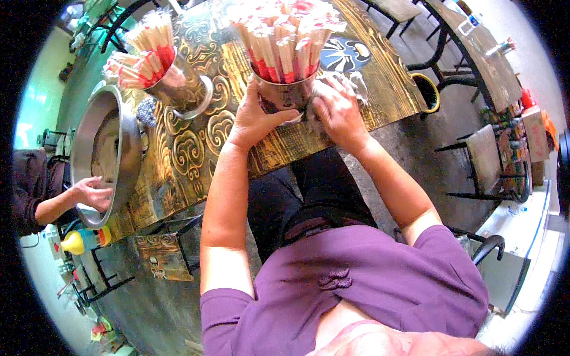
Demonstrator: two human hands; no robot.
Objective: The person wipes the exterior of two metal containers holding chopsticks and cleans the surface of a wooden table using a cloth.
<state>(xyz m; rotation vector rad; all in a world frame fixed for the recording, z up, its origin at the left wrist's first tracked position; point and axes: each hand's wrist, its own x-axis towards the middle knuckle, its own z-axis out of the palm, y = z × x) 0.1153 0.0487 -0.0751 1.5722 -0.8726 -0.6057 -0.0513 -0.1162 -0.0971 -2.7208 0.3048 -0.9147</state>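
A round metal container (285,91), packed with paper- and plastic-wrapped chopsticks (285,44) with red bands, stands upright before me at the near part of the carved wooden table (187,147). My left hand (256,115) holds its left side, thumb across the front. At its right side my right hand (340,111) presses a crumpled whitish cloth (356,86) against it; part of the cloth lies beyond the fingers. To the left, a second metal container (182,91) with similar wrapped chopsticks (149,58) leans tilted on the table.
A large steel basin (118,155) rests on the table's left end, where another person's hand (93,193) reaches in. A steel-wool scourer (146,111) lies beside it. A yellow-capped bottle (75,242) is below. A yellow-rimmed black bin (427,92) and chairs (483,160) stand right.
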